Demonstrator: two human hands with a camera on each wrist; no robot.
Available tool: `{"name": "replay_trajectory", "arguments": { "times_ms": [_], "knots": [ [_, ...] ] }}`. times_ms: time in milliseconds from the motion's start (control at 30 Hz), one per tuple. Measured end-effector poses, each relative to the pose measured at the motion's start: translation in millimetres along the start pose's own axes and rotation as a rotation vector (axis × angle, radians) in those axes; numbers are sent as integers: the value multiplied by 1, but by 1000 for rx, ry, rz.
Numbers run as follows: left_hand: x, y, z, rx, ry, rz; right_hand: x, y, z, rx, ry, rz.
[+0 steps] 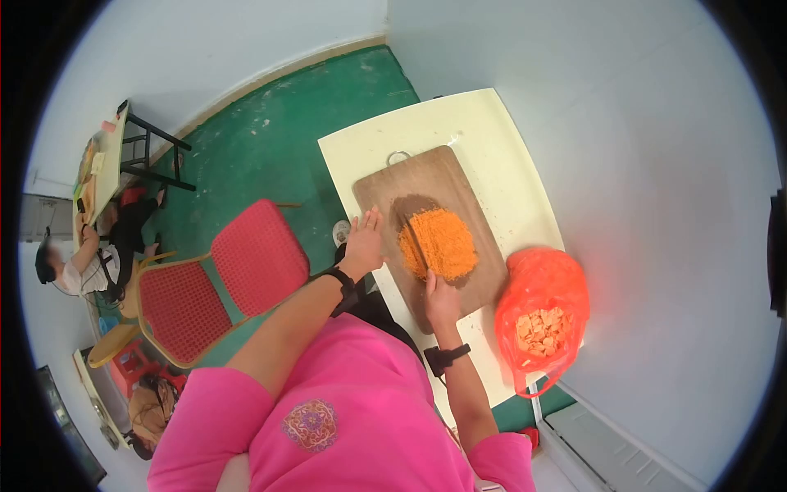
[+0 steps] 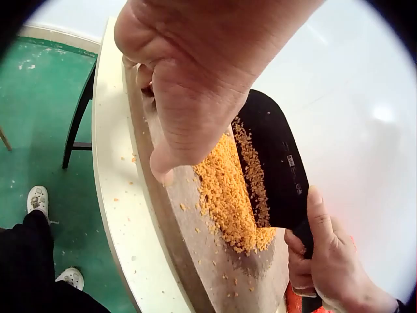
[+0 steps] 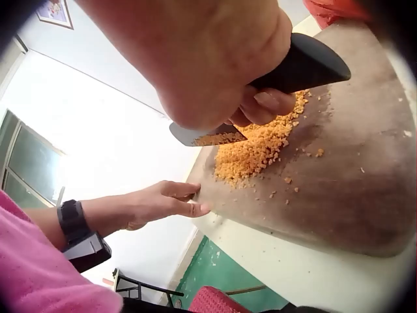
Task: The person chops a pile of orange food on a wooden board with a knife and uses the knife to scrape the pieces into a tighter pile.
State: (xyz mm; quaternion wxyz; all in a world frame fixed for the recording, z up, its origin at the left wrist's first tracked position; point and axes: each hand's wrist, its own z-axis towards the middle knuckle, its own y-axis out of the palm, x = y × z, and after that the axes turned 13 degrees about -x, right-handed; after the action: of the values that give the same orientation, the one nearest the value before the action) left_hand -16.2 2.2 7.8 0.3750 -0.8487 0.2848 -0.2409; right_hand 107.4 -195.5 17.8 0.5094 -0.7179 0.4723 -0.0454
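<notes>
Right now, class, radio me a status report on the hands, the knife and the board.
Right hand grips knife. Left hand flat at cutting board edge. Blade in orange mince. Red bag beside board, clear.

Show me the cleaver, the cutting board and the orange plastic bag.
cleaver (image 2: 277, 156), left wrist view, flat of the blade.
cutting board (image 1: 385, 184), head view, bare wood near the far corner.
orange plastic bag (image 1: 545, 275), head view, upper side.

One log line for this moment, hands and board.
right hand: grips black-bladed cleaver in minced orange pile | left hand: flat on wooden cutting board edge | orange plastic bag: beside board
</notes>
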Motion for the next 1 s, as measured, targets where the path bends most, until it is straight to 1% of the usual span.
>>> {"name": "replay_trajectory", "arguments": {
  "times_ms": [100, 167, 267, 400, 467, 567, 600, 667, 733, 800, 867, 1000],
  "knots": [
    [2, -3, 0, -2, -1, 0, 2, 3, 7, -15, -5, 5],
    [-2, -2, -3, -9, -4, -4, -1, 2, 2, -25, 10, 71],
    [2, 3, 1, -8, -2, 43, -5, -2, -1, -55, 14, 25],
    [0, 0, 2, -3, -9, 28, -1, 1, 1, -40, -5, 38],
    [-2, 2, 2, 0, -5, 28, -2, -3, -1, 28, 36, 118],
    [1, 3, 3, 17, -2, 35, 16, 5, 10, 29, 16, 63],
    [1, 2, 2, 18, 2, 30, 14, 0, 11, 32, 15, 65],
    [-2, 2, 0, 15, 0, 24, 11, -7, 8, 94, 0, 79],
    [-1, 3, 0, 35, 9, 26, 5, -17, 10, 76, 29, 122],
    [1, 2, 0, 22, 3, 25, 11, -17, 11, 62, 67, 164],
    [2, 0, 0, 18, -5, 29, 21, -10, 21, 83, -4, 84],
    [-1, 1, -1, 22, 5, 26, 8, -24, 18, 79, 12, 122]
  ]
}}
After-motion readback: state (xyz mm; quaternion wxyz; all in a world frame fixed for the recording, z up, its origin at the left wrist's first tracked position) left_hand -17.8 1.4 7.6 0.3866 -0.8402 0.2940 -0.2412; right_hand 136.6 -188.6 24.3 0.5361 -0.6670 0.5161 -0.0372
